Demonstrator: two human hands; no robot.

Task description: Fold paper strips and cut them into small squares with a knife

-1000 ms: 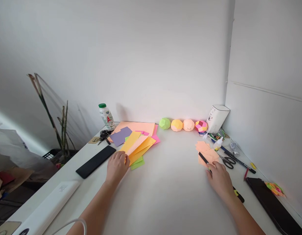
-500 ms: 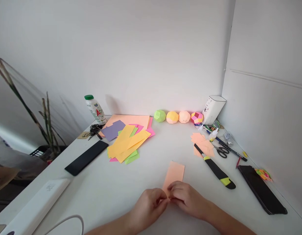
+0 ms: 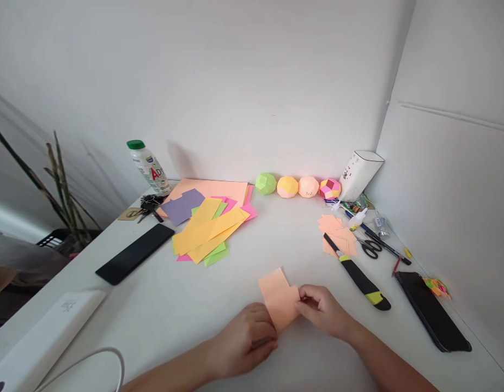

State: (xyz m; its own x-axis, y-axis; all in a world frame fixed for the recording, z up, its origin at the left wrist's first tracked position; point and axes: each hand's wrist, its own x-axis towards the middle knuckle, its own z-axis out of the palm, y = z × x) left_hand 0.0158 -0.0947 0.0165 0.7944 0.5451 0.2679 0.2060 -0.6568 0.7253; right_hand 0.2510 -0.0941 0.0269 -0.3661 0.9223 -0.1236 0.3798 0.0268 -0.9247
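Note:
A peach paper strip (image 3: pixel 278 298) lies on the white table (image 3: pixel 252 261) right in front of me, with one corner folded. My left hand (image 3: pixel 246 340) rests curled on its near left edge, pressing it down. The fingers of my right hand (image 3: pixel 323 310) pinch its right edge. A black and yellow utility knife (image 3: pixel 358 275) lies just right of my hands.
A pile of coloured paper strips (image 3: pixel 206 228) and a black phone (image 3: pixel 133 253) sit to the left, with a bottle (image 3: pixel 147 166) and keys (image 3: pixel 147 206) behind. Several paper balls (image 3: pixel 292 186) line the wall. Peach squares (image 3: pixel 335 231), scissors (image 3: pixel 370 247), pens, a dark tablet (image 3: pixel 431 310) lie right.
Both hands left the paper pile and the knife, brought one peach strip to the near middle of the table, and have folded a corner of it.

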